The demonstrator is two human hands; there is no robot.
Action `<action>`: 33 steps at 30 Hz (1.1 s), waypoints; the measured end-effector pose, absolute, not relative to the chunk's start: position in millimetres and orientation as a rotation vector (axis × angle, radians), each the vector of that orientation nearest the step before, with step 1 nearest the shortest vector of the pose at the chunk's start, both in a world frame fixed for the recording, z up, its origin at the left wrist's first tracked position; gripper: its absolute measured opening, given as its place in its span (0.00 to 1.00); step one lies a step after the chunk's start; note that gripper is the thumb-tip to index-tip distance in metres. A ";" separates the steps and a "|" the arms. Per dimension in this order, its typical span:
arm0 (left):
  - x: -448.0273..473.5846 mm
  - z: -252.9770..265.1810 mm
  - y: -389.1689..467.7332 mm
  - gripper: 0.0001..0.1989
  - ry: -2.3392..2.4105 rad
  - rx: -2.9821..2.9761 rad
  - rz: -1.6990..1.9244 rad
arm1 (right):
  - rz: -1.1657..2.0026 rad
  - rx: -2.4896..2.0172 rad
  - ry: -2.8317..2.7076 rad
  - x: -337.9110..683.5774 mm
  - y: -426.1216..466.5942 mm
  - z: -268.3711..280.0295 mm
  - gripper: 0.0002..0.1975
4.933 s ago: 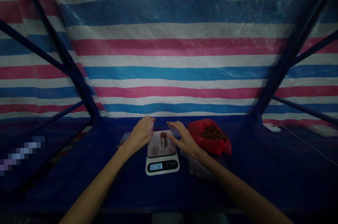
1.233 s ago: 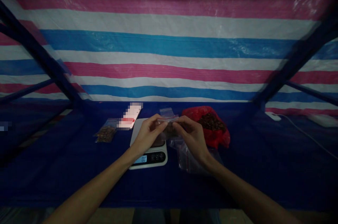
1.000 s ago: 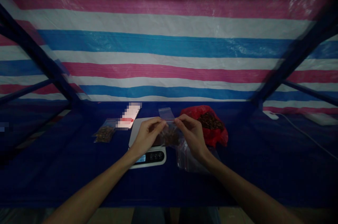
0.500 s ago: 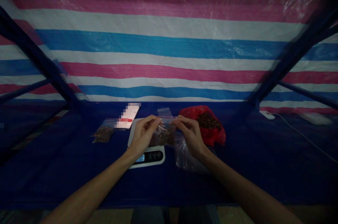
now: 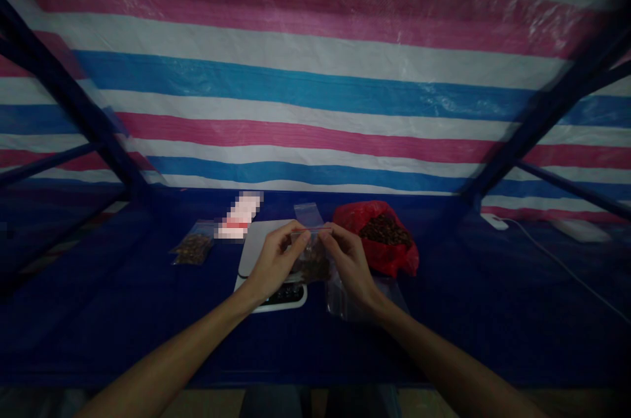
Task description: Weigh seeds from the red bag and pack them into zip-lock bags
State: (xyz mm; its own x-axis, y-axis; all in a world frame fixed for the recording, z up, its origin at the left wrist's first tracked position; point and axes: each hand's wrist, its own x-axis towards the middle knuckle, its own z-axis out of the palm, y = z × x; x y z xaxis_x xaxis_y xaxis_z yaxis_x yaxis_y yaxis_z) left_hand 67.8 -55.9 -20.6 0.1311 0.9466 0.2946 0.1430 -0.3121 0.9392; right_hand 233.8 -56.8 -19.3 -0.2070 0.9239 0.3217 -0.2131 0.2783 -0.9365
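Note:
Between my two hands hangs a clear zip bag (image 5: pixel 312 263) with small brown pieces in its lower part. My left hand (image 5: pixel 280 254) pinches its top edge near the left end. Close beside it, my right hand (image 5: pixel 346 252) pinches the same edge, thumbs a short way apart. Below and to the left is a white kitchen scale (image 5: pixel 254 248), partly hidden by my left hand and the bag. Past my right hand sits an open red plastic bag (image 5: pixel 348 215) holding dark brown beans or nuts (image 5: pixel 387 231). Clear empty bags (image 5: pixel 340 300) lie under my right wrist.
A filled clear bag (image 5: pixel 193 249) lies at the left beside a blurred-out pinkish phone-like slab (image 5: pixel 240 215). Another clear bag (image 5: pixel 308 213) lies behind my hands. A white plug or adapter (image 5: pixel 494 221) with a cable is at the right. Blue frame bars (image 5: pixel 537 122) rise at both sides.
Both hands have moved slightly down and toward me with the zip bag. My thumbs have come closer together along its top edge. More of the scale's plate shows.

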 end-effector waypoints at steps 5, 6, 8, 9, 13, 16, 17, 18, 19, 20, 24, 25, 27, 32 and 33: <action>66.1 -12.4 -57.8 0.15 1.082 1.532 1.299 | 1.208 -0.731 -1.400 235.4 -57.1 -22.4 0.12; 66.1 -11.4 -58.2 0.15 1.076 1.535 1.289 | 1.218 -0.730 -1.410 235.0 -56.7 -23.7 0.12; 66.6 -11.2 -58.5 0.15 1.063 1.556 1.270 | 1.237 -0.728 -1.426 234.1 -55.8 -26.4 0.12; 66.9 -11.8 -58.5 0.15 1.056 1.570 1.267 | 1.240 -0.732 -1.428 233.7 -55.5 -27.5 0.12; 67.7 -16.9 -57.1 0.14 1.038 1.650 1.223 | 1.230 -0.755 -1.417 234.2 -55.0 -28.6 0.12; 68.2 -19.2 -57.1 0.13 1.033 1.701 1.178 | 1.246 -0.752 -1.460 236.1 -55.6 -25.7 0.13; 68.5 -19.1 -57.7 0.13 1.035 1.709 1.188 | 1.236 -0.758 -1.474 236.7 -55.9 -24.5 0.13; 68.9 -18.5 -58.6 0.13 1.039 1.713 1.205 | 1.225 -0.767 -1.481 237.0 -56.2 -23.3 0.13; 69.3 -17.5 -59.7 0.12 1.045 1.717 1.227 | 1.220 -0.772 -1.483 237.3 -56.4 -22.3 0.13; 69.7 -16.3 -60.9 0.12 1.052 1.724 1.249 | 1.224 -0.769 -1.482 237.4 -56.5 -21.5 0.13; 68.8 -12.3 -63.0 0.12 1.068 1.783 1.267 | 1.276 -0.729 -1.504 238.5 -56.0 -20.2 0.14; 67.8 -12.2 -62.6 0.12 1.063 1.800 1.250 | 1.277 -0.725 -1.516 239.2 -55.9 -19.9 0.14; 65.3 -12.8 -61.4 0.12 1.053 1.824 1.197 | 1.272 -0.720 -1.546 240.8 -56.1 -18.6 0.15; 63.6 -11.9 -61.1 0.15 1.050 1.847 1.160 | 1.221 -0.717 -1.634 243.9 -55.0 -12.8 0.17; 64.4 -10.7 -61.3 0.15 1.061 1.838 1.186 | 1.204 -0.724 -1.635 244.3 -53.5 -11.9 0.17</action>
